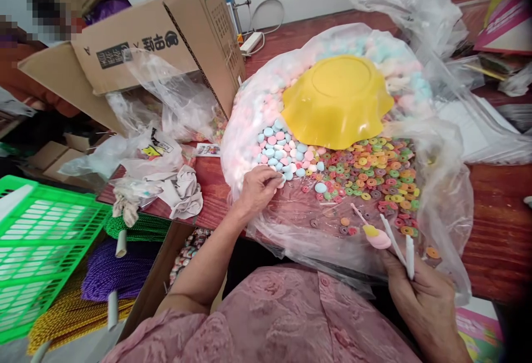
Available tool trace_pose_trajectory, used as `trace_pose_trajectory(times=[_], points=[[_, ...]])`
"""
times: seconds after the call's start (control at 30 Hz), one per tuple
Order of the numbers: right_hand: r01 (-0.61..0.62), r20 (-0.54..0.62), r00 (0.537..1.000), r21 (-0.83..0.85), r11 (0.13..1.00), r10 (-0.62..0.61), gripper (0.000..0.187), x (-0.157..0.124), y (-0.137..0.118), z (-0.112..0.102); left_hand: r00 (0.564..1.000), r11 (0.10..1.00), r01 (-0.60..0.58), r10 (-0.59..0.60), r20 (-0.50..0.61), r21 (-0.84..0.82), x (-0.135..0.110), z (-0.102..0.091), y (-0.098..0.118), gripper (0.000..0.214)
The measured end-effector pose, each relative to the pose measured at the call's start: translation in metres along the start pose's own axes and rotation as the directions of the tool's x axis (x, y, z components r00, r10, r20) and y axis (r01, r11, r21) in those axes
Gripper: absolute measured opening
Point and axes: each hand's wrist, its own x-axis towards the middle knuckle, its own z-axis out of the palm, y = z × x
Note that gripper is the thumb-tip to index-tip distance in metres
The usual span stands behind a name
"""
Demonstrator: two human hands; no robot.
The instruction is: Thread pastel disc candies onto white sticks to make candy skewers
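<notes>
My left hand [261,190] is closed in a pinch at the near edge of a pile of pastel egg-shaped pieces [276,151]. Something pale shows at its fingertips, but I cannot make out what it is. Several white sticks [409,257] stand up from my right hand [424,291], which is shut on them. With them it holds a thin stick threaded with a yellow piece and a pink oval piece [378,239]. Between and beyond the hands, colourful ring-shaped pieces [369,169] lie on a clear plastic bag [286,224], along with a lone blue egg piece [320,187].
An upturned yellow wavy-edged bowl [336,97] sits on the bagged pieces. At left stand an open cardboard box [153,36], crumpled cloth [183,194], a green basket [45,257] and bundles of coloured cord [120,269]. Another person's sleeve [33,80] shows far left.
</notes>
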Motion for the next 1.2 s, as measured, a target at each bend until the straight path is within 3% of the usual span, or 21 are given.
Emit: trace_pose_trajectory(times=[0.1,0.2,0.3,0.53,0.83,0.93,1.03,1.07,1.13,1.2], points=[[0.063,-0.012,0.998,-0.018,0.998,-0.064,0.025,0.001,-0.001,0.001,0.992,0.998,-0.012,0.02,-0.122,0.059,0.0,0.0,0.001,0.018],[0.104,-0.025,0.994,-0.011,0.994,-0.105,0.024,0.004,-0.006,0.002,0.987,0.943,-0.163,0.153,0.056,0.292,-0.005,0.003,-0.001,0.027],[0.124,-0.027,0.992,-0.014,0.992,-0.125,0.023,0.006,-0.007,0.003,0.95,0.884,-0.281,0.2,0.241,0.374,-0.015,0.005,-0.003,0.028],[0.134,-0.018,0.991,-0.022,0.991,-0.134,0.022,0.006,-0.008,0.004,0.957,0.921,-0.271,0.226,0.183,0.281,-0.025,0.004,-0.01,0.021],[0.109,0.022,0.994,0.05,0.993,-0.11,0.021,0.006,-0.027,0.001,0.905,0.878,-0.324,0.18,0.386,0.351,-0.008,-0.003,-0.006,0.027],[0.123,0.075,0.989,0.088,0.988,-0.13,0.021,0.007,-0.037,0.004,0.953,0.958,-0.204,0.147,0.265,0.202,-0.007,-0.004,0.005,0.023],[0.145,0.114,0.98,0.145,0.979,-0.163,0.021,0.009,-0.049,0.009,0.998,0.982,0.021,-0.008,0.069,-0.189,-0.011,0.003,0.031,0.016],[0.143,0.121,0.979,0.161,0.976,-0.164,0.021,0.01,-0.053,0.01,0.994,0.93,0.105,-0.093,0.053,-0.352,-0.013,0.008,0.042,0.018],[0.131,0.129,0.98,0.173,0.976,-0.154,0.022,0.012,-0.058,0.012,0.959,0.729,0.271,-0.258,0.115,-0.629,-0.019,0.019,0.064,0.023],[0.112,0.141,0.981,0.159,0.981,-0.135,0.023,0.014,-0.059,0.012,0.904,0.511,0.394,-0.365,0.222,-0.764,-0.025,0.029,0.081,0.028]])
